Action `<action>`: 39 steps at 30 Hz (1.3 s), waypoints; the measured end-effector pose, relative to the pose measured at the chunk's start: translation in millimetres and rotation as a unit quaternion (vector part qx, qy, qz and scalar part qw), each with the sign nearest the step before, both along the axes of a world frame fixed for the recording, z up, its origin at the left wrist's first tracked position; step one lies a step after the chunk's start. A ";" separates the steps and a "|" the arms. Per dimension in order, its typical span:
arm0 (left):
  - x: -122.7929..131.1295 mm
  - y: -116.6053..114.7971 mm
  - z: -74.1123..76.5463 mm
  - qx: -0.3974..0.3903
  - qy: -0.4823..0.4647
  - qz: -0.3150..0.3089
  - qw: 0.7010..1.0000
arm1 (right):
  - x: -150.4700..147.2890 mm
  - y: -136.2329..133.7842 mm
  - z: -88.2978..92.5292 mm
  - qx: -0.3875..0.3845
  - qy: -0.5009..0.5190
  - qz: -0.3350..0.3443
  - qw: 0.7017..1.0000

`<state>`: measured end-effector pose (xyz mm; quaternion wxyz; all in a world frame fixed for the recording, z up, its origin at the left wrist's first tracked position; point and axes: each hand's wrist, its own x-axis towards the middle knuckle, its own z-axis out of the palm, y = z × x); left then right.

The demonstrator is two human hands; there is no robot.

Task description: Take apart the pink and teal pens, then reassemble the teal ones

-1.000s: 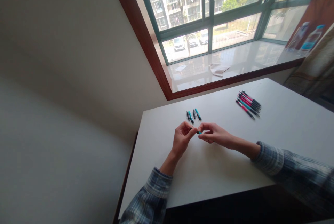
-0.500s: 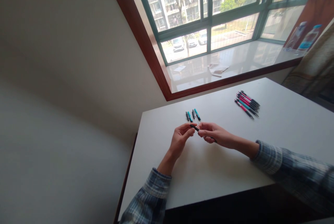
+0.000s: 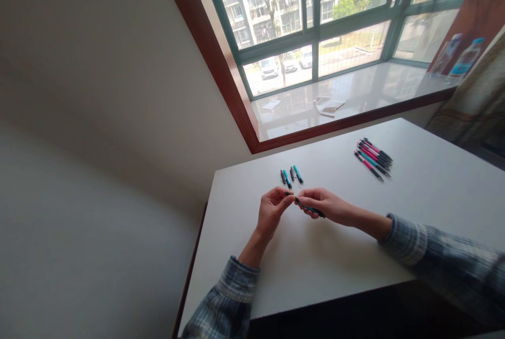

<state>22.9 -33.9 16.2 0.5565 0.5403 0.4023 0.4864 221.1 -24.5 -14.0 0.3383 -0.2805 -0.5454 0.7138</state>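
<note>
Over the white table, both hands are closed on a slim pen [image 3: 317, 212] with black and teal parts. My left hand [image 3: 270, 212] pinches its dark end between thumb and fingers. Wrapped round the teal barrel is my right hand [image 3: 329, 205], with the rear end poking out below the fingers. Whether the dark end and the barrel are joined or apart, I cannot tell. Just beyond the fingertips lie short black pen parts [image 3: 292, 173] and teal pen parts [image 3: 298, 174], side by side.
A bunch of pink, teal and black pens [image 3: 373, 157] lies at the right on the table [image 3: 335, 260]. Behind it, the window sill [image 3: 292, 118] holds a crumpled cloth [image 3: 328, 106] and plastic bottles [image 3: 467, 59]. A wall [image 3: 118, 170] rises at the left.
The pen has shifted within the fingers: a teal barrel now shows in my right hand, where a black length showed between the hands. My right hand has moved slightly left.
</note>
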 end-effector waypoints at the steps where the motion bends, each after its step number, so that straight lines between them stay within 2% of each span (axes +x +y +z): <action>1: 0.5 -0.4 0.6 0.000 0.002 0.003 1.000 | 0.3 -0.1 0.8 0.003 -0.007 -0.001 1.000; 10: 1.3 -0.8 2.9 0.007 0.015 0.008 1.000 | 1.3 -0.3 3.7 0.010 -0.039 -0.006 0.999; 17: -3.0 0.8 0.7 -0.013 0.008 -0.061 0.998 | -1.4 -2.6 1.6 -0.039 0.027 0.022 0.999; 22: -5.3 2.7 -3.5 -0.011 0.020 -0.025 0.999 | -1.3 -0.6 -0.8 -0.046 0.042 0.016 0.998; 39: -3.8 1.4 -5.9 -0.013 -0.012 -0.012 1.000 | 0.6 4.6 -4.5 0.034 -0.011 0.001 0.999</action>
